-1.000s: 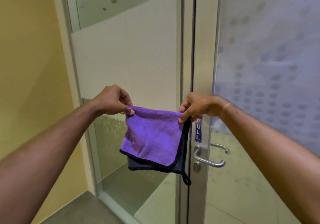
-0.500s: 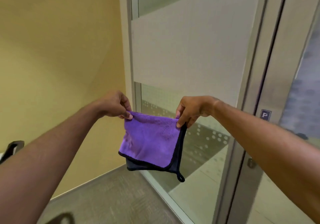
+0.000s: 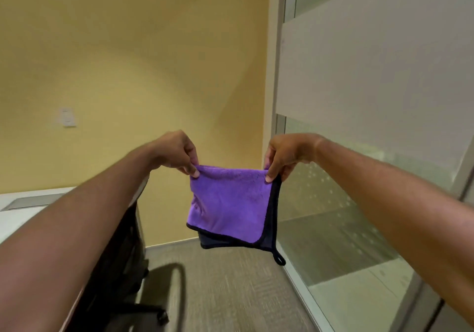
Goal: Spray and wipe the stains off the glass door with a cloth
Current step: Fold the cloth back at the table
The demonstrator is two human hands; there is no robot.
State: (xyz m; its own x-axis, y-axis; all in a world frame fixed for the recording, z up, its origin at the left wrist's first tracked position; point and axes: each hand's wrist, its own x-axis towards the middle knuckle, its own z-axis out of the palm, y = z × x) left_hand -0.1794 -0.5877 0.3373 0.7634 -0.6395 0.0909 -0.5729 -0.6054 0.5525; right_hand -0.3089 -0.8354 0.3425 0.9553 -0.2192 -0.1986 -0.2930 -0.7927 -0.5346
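A folded purple cloth (image 3: 228,203) with a black hem and a small hanging loop dangles in front of me. My left hand (image 3: 177,152) pinches its upper left corner and my right hand (image 3: 283,156) pinches its upper right corner, so the top edge is stretched between them. The glass panel (image 3: 359,165) with a frosted band and a dotted pattern stands on the right, behind my right arm. The door's handle and any spray bottle are out of view.
A yellow wall (image 3: 128,62) with a white switch plate (image 3: 67,117) fills the left and centre. A white desk (image 3: 23,203) and a black office chair (image 3: 120,267) stand at the lower left. Grey carpet (image 3: 230,293) covers the floor.
My view has swung left, away from the door handle and the PULL sign, toward the yellow wall, desk and chair. Both hands keep the same hold on the cloth.
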